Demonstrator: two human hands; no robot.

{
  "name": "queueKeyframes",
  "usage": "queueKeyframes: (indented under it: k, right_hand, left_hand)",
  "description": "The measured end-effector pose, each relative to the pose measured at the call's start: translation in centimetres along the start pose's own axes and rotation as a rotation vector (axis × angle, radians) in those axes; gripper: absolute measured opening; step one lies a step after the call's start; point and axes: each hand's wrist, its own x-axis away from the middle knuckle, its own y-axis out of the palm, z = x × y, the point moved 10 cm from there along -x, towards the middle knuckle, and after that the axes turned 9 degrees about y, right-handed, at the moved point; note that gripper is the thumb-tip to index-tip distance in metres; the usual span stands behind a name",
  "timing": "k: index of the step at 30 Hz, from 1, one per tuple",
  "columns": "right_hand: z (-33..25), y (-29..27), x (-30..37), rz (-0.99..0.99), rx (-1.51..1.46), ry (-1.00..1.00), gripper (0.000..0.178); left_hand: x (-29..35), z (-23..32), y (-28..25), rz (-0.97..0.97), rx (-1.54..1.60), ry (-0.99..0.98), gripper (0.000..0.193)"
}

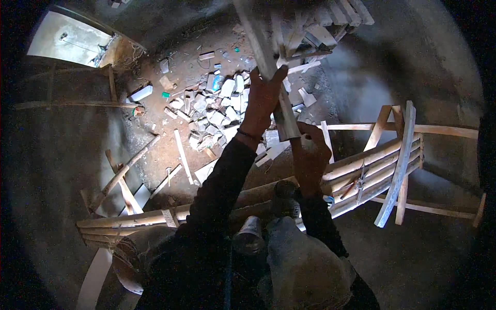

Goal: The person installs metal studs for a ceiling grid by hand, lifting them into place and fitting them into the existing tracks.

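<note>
A long, narrow wooden plank rises away from me toward the top of the view. My left hand is closed around it, with fingertips showing along both edges. My right hand is at the plank's lower end, its fingers curled together beside the right edge. What those fingers pinch is too dark to make out. Below the hands are a dark can, a pale cylindrical container and a light, sack-like cloth.
A platform of round poles crosses in front of me. A board lies across its right side, near a tied metal tool. Broken blocks cover the lit floor below. Stacked timber stands at the upper right; a bright opening is upper left.
</note>
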Motion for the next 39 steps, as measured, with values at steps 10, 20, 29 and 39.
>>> queueKeyframes:
  k: [10, 20, 29, 39]
  right_hand:
    - [-4.4, -0.6, 1.0, 0.029, 0.225, -0.313, 0.024]
    - [-3.0, -0.4, -0.5, -0.246, 0.146, -0.287, 0.016]
    - [-4.1, -1.4, -2.0, -0.355, 0.058, -0.163, 0.026]
    - [-4.1, -3.7, 0.0, 0.26, 0.082, -0.285, 0.039]
  left_hand:
    - [1.8, -1.6, 2.1, -0.045, 0.42, -0.223, 0.037]
    - [3.3, 0.3, 3.7, -0.25, 0.393, -0.29, 0.033]
    - [2.7, -0.4, 3.6, -0.215, 0.256, -0.256, 0.033]
    - [2.7, 3.0, -0.4, 0.45, 0.44, 0.163, 0.035]
